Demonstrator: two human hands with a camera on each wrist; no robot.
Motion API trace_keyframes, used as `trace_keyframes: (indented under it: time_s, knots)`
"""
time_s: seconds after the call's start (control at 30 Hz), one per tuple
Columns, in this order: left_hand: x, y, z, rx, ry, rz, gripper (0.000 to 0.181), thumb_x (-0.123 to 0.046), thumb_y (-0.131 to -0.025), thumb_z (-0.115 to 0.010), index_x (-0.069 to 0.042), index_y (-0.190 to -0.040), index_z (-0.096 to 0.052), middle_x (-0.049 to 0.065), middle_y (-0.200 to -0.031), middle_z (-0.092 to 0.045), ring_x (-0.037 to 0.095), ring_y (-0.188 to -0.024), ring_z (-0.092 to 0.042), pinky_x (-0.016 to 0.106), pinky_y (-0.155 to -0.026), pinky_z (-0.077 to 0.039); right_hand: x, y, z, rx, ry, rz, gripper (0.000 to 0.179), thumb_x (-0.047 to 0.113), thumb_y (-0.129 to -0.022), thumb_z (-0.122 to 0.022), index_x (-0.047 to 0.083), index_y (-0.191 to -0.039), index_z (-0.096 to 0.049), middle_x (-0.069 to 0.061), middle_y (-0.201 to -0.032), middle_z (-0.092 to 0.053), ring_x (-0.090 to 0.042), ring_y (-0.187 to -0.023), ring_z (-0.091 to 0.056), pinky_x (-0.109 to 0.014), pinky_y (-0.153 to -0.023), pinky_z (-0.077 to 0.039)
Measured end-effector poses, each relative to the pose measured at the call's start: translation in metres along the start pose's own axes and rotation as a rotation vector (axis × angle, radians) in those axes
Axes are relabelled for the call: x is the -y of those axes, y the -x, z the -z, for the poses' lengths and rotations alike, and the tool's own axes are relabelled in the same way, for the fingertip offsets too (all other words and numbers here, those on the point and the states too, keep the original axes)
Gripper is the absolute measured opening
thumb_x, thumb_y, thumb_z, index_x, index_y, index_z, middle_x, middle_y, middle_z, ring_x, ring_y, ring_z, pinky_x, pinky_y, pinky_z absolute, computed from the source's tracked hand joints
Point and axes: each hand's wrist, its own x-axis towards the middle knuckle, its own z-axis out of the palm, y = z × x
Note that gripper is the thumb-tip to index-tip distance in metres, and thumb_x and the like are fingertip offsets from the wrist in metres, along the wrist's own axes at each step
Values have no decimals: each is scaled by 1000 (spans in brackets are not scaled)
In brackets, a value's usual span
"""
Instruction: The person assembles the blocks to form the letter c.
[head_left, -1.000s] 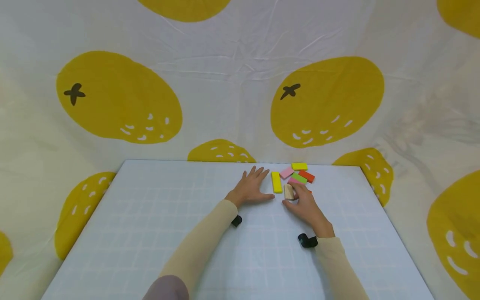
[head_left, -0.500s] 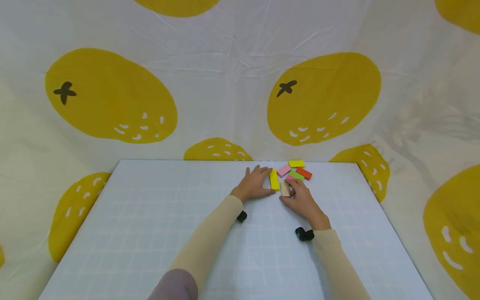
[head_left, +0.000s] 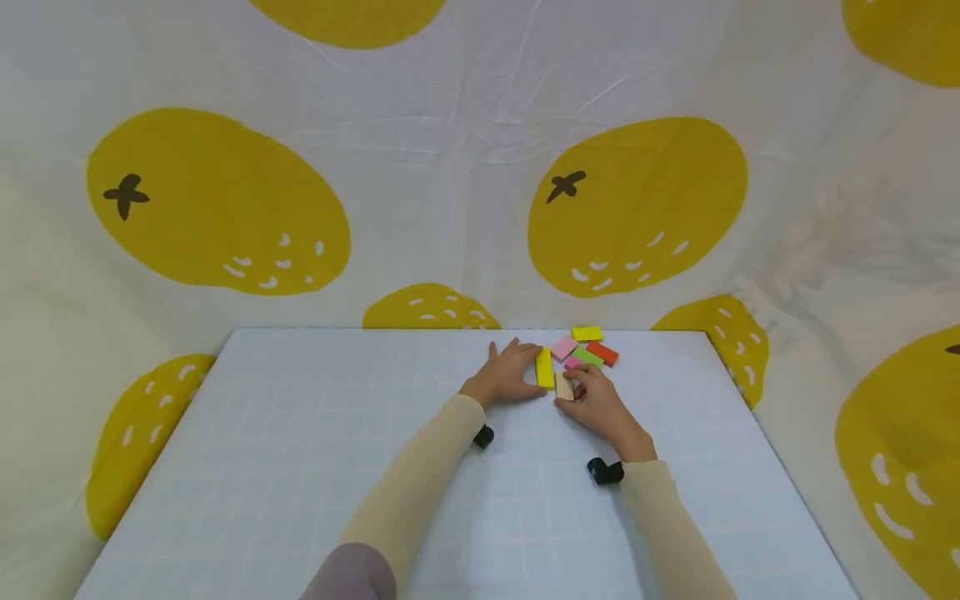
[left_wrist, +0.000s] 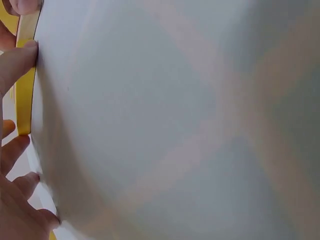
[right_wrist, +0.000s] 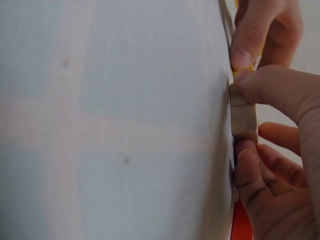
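Observation:
A yellow wooden block [head_left: 544, 368] lies lengthwise on the table. My left hand [head_left: 506, 372] holds it by its two ends, the thumb [left_wrist: 22, 62] at the near end and a fingertip at the far end. Beside it on the right lies a plain wooden block [head_left: 564, 387], pinched between the thumb and fingers of my right hand [head_left: 602, 407]. In the right wrist view this plain block [right_wrist: 244, 114] sits flat on the cloth, its end close to the left thumb. A red block [right_wrist: 242, 222] shows behind the right fingers there.
Just beyond the right hand lie several loose blocks: a green block [head_left: 588, 357], a pink block [head_left: 564, 347], a red block [head_left: 603, 353] and a yellow block [head_left: 587, 333] near the table's back edge. A fruit-patterned cloth [head_left: 420, 208] hangs behind the table [head_left: 315, 467].
My left hand has moved right and taken hold of the yellow block's ends. My right hand has shifted the plain wooden block left, closer to the yellow one.

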Motion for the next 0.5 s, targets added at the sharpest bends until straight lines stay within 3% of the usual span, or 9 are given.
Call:
trace_keyframes:
  time_s: [0.23,0.37,0.5]
  knots:
    - [2,6,0,-46,-10,-42,88,-60,-87,-75,-12,-155,-46,6,-156,-48,22,-147,-41,54,-125,-26,2,5,1,-6,5,0,54,26,-86,-84,1,-130,-66,-16,-135,-54,-21,-90,-58,-29,-79,-54]
    - [6,12,-1,-85,-32,-47,90,-63,-85,-74,-12,-154,-48,6,-154,-50,23,-145,-44,42,-122,-34,3,9,1,-2,8,-6,55,28,-86,-85,2,-130,-66,-15,-134,-54,-21,-90,-58,-28,-78,-54]
    - [13,20,-4,-124,-67,-58,90,-67,-85,-71,-13,-154,-49,5,-154,-51,25,-144,-42,43,-121,-35,4,13,1,-9,5,-16,57,28,-85,-85,2,-132,-65,-14,-131,-54,-21,-90,-58,-29,-78,-54]
